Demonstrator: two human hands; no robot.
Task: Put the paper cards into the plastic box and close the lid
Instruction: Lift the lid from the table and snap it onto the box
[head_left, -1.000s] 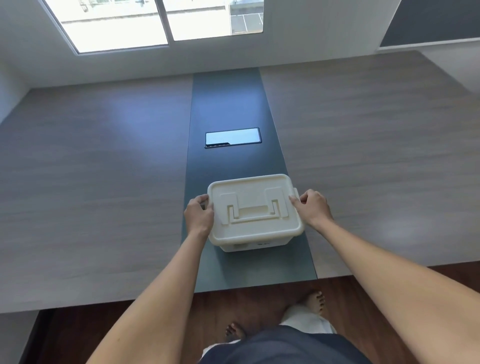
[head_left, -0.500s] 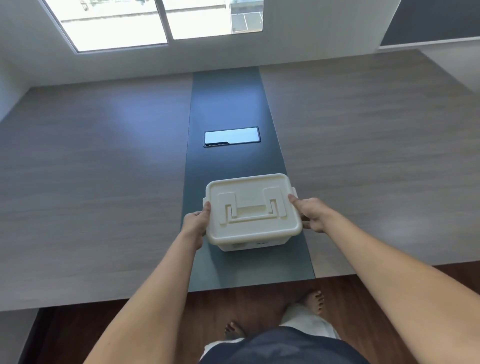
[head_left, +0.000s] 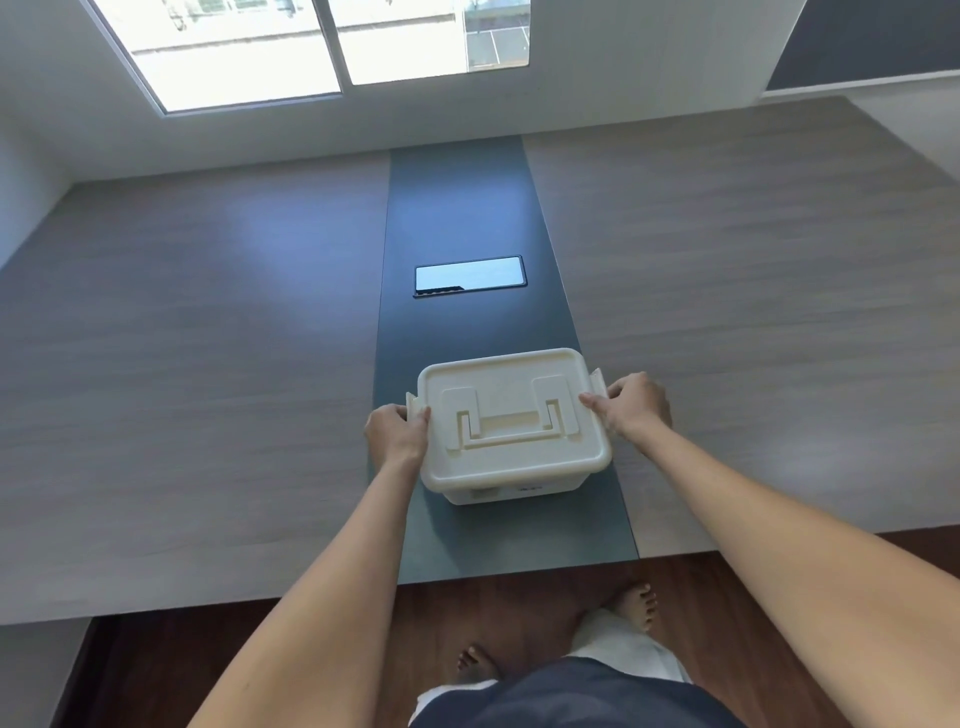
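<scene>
A cream plastic box (head_left: 511, 421) stands on the dark centre strip of the table, near the front edge, with its lid on and the handle folded flat. My left hand (head_left: 397, 434) grips the clip on the box's left side. My right hand (head_left: 631, 402) holds the clip on the right side, thumb on the lid. Both side clips stick outward from the lid. No paper cards are visible; the lid hides the inside.
The wide wood-grain table (head_left: 208, 364) has a dark centre strip (head_left: 467, 208) with a glossy rectangular panel (head_left: 469, 275) set in it beyond the box. A wall with a window lies behind. Below the table edge are wooden floor and my bare feet (head_left: 634, 605).
Both hands shifted from resting over the lid's edges to gripping the side clips, which now stick out. The box stayed in place.
</scene>
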